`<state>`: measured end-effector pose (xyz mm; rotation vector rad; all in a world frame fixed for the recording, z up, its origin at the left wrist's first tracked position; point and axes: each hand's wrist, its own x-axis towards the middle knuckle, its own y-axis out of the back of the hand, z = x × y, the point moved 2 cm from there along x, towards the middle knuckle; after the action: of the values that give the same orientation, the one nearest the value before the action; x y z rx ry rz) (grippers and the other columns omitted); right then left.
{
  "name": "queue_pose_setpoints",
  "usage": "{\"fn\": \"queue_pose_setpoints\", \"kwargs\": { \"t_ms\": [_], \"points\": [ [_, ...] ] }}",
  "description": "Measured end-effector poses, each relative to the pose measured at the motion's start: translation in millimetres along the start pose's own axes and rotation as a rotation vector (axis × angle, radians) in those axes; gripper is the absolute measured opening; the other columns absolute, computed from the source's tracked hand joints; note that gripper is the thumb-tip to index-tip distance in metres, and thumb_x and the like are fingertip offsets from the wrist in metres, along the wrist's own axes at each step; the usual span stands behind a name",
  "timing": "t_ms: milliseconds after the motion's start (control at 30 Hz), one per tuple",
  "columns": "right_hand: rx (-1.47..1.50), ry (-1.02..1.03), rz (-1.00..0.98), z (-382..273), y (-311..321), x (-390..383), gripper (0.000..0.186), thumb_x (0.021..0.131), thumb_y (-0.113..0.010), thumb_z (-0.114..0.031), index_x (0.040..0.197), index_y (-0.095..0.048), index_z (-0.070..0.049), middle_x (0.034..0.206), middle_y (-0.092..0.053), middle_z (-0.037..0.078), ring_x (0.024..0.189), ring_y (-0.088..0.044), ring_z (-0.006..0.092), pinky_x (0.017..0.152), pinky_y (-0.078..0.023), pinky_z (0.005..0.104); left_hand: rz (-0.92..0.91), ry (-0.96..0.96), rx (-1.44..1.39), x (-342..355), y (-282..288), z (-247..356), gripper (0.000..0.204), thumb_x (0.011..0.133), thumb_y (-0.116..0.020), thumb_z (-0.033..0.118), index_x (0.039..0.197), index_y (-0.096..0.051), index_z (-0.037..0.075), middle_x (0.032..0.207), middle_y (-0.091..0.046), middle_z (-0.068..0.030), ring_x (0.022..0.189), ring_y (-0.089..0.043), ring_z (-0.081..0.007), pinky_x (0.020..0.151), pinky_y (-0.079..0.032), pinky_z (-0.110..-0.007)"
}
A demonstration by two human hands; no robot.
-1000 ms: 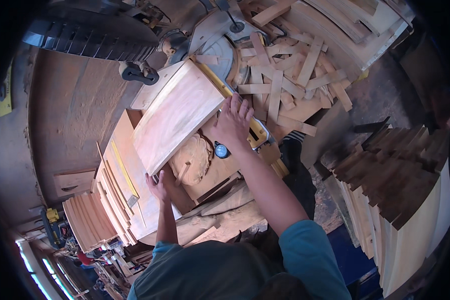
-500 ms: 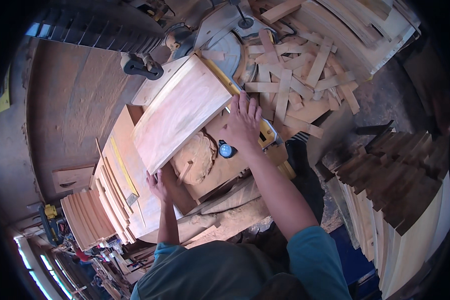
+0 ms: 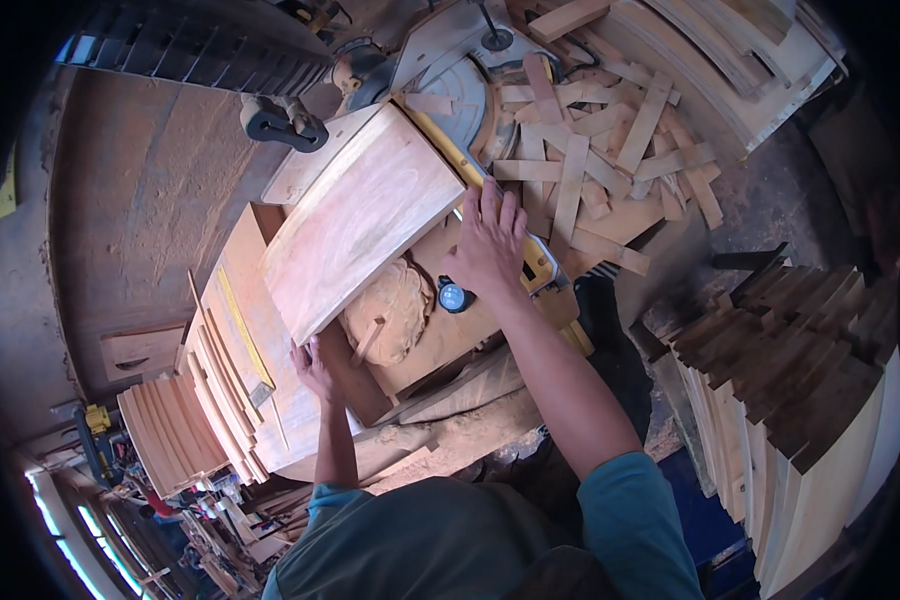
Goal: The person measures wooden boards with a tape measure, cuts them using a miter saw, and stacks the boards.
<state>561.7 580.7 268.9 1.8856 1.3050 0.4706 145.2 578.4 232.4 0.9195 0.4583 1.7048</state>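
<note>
Spanning workbench [image 3: 478,322]: pale board [image 3: 365,220]; offcuts [image 3: 571,185] heaped right, wooden strips [image 3: 170,432] stacked left.

The right hand [image 3: 491,250] sits farther right near mid-frame than a second ago; at center-left, the left hand's [image 3: 317,374] thumb draws closer to its fingers.

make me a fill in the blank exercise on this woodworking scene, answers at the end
The bare hand at the lowest corner of the pale rectangular wooden board is the person's ____ one.
The small round black-rimmed object has a ____ face.
In the picture, loose flat wooden strips lie jumbled to the board's ____.

Missing words: left; blue; right.
</note>
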Motion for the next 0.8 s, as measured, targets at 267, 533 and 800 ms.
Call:
{"fn": "queue_pose_setpoints", "kwargs": {
  "t_ms": [267, 533, 800],
  "points": [
    [-0.015, -0.019, -0.043, -2, 3, 0, 0.098, 0.072, -0.073, -0.02, 0.158, -0.03, 0.0, 0.167, -0.025, 0.022, 0.152, -0.025, 0.0464, 0.126, -0.019, 0.0559, -0.053, -0.051, 0.059, 0, 3, -4, 0.037, 0.105, -0.056, 0.023, 0.129, -0.064, -0.004, 0.105, -0.067, -0.0167, 0.108, -0.056, -0.0332, 0.114, -0.032, -0.047],
    [-0.032, -0.026, -0.081, -1, 5, 1, 0.099, 0.073, -0.074, -0.02, 0.159, -0.028, -0.001, 0.168, -0.023, 0.021, 0.153, -0.024, 0.0452, 0.127, -0.019, 0.0543, -0.022, -0.024, 0.047, -2, 2, 10, 0.041, 0.105, -0.057, 0.025, 0.127, -0.063, -0.01, 0.097, -0.065, -0.0152, 0.102, -0.056, -0.0316, 0.12, -0.026, -0.048],
    [-0.036, -0.011, -0.064, -1, 6, 0, 0.097, 0.074, -0.074, -0.023, 0.158, -0.032, -0.001, 0.168, -0.025, 0.023, 0.153, -0.026, 0.046, 0.127, -0.019, 0.0549, 0.012, 0.037, 0.008, 1, 2, 5, 0.037, 0.103, -0.062, 0.024, 0.118, -0.068, -0.009, 0.078, -0.051, -0.0108, 0.093, -0.05, -0.03, 0.12, -0.028, -0.048]
  ]
}}
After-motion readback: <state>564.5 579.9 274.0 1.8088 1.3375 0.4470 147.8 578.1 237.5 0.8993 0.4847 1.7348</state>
